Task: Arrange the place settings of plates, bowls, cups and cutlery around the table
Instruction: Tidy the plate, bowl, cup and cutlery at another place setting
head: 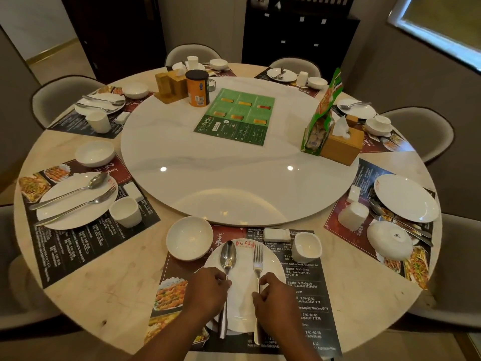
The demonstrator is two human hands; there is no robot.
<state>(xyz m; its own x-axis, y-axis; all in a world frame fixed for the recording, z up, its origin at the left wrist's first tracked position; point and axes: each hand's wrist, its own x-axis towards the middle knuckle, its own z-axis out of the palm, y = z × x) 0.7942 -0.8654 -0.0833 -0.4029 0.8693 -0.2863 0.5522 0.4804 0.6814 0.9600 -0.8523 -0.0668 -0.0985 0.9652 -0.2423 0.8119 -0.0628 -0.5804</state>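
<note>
Two hands at plate (240,308), table's (104,295) 6 o'clock. Left hand (208,290) pinches spoon (228,256) mid-handle, right hand (273,298) pinches fork (257,259) mid-handle. Both lie 12-to-6, heads toward 12, beyond fingers.

On the near edge of the desk (104,295) lies a placemat (312,295), and a plate (240,306) is on it. On the plate a spoon (228,256) lies at the left and a fork (257,256) at the right. A bowl (189,238) stands far-left of the plate, a cup (306,247) far-right. The turntable (234,183) in the middle carries a menu card (234,117), a can (197,88) at its far left and a tissue box (342,145) at its right.
</note>
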